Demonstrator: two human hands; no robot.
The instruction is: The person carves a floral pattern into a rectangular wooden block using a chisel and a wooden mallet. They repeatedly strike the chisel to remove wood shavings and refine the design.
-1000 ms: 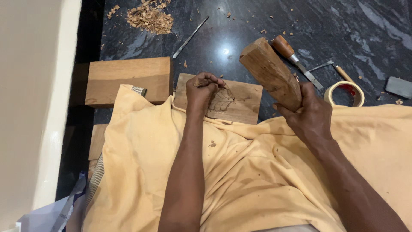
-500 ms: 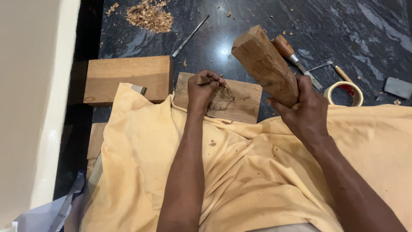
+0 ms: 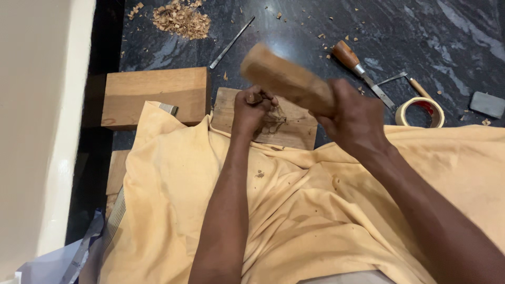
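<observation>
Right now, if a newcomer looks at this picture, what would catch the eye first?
First the blurred wooden mallet at the centre top, gripped by the right hand. Beside it, the left hand grips a small tool on a carved wooden board, which lies on the dark floor at the edge of a yellow cloth. A pile of wood shavings lies at the upper left.

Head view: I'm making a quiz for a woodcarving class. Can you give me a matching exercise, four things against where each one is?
Things:
1. wooden mallet
2. tape roll
3. shavings pile
4. small chisel

Places:
A. top left on the dark floor
B. in the right hand
C. in the left hand, over the carved board
D. on the floor at right, beside a wooden-handled chisel

Pairs: 1-B, 2-D, 3-A, 4-C
</observation>
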